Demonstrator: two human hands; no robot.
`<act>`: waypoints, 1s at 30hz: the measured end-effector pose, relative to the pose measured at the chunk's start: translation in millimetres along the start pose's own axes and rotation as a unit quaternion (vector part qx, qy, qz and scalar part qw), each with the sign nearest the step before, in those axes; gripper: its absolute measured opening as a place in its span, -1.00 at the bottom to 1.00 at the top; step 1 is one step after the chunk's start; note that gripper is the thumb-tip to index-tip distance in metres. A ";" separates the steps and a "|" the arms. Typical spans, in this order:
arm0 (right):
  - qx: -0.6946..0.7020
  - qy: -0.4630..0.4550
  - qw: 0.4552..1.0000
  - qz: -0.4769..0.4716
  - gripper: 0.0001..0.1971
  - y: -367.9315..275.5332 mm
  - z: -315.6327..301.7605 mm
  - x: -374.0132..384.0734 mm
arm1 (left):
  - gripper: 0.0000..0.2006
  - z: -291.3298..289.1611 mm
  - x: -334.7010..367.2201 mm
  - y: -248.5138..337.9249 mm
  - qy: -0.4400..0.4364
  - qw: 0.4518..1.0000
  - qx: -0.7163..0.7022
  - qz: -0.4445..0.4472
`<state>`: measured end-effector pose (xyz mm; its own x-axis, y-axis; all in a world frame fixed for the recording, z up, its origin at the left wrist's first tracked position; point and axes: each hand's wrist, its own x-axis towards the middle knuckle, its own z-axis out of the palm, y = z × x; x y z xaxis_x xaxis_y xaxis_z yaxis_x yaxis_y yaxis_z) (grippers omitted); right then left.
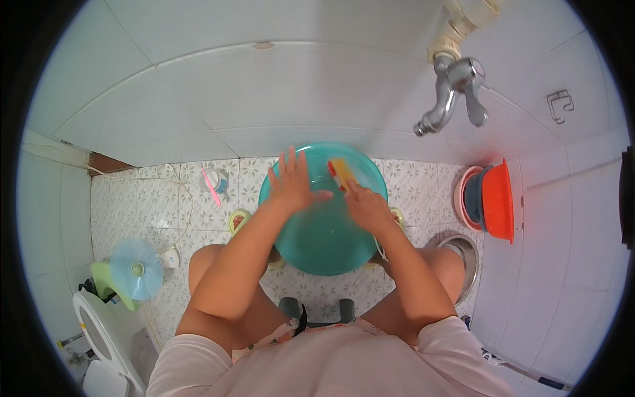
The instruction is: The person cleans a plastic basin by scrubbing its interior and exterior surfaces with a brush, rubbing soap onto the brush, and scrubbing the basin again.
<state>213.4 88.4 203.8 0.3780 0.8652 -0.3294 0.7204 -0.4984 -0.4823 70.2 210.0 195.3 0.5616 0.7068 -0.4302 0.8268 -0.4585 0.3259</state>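
Sponge [340,173] scrubs teal basin [324,245]; tap [453,92] above, stacked bowls [493,200] beside

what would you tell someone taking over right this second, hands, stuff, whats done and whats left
Left hand: open, fingers spread, flat on the teal basin.
Right hand: shut on a yellow scrubber, pressed to the basin's far side.
The basin sits on the patterned tile floor between the knees, below the wall tap. Stacked orange and pink basins lean to the right.
Done: cannot tell how much is scrubbed.
Left: likely the rest of the basin and a rinse.
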 end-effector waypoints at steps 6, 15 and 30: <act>0.052 0.006 0.997 0.052 -0.51 26.1 -5.7 -20.4 | -0.04 4.5 -0.2 -9.3 -0.018 0.999 -0.026 -0.038; 0.064 0.007 0.997 0.042 -0.50 50.6 -2.7 -61.1 | -0.27 45.2 14.4 -11.3 0.034 0.989 -0.139 0.034; 0.184 0.017 0.982 0.048 -0.51 45.7 5.0 -76.7 | -0.37 96.9 60.5 -47.3 0.144 0.953 -0.267 -0.024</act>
<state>214.4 -1.1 203.0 0.4570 0.8121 -0.3629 0.4238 -0.5575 -0.7139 68.4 222.2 72.3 0.4279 0.8735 -0.2322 0.6735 -0.1368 0.7264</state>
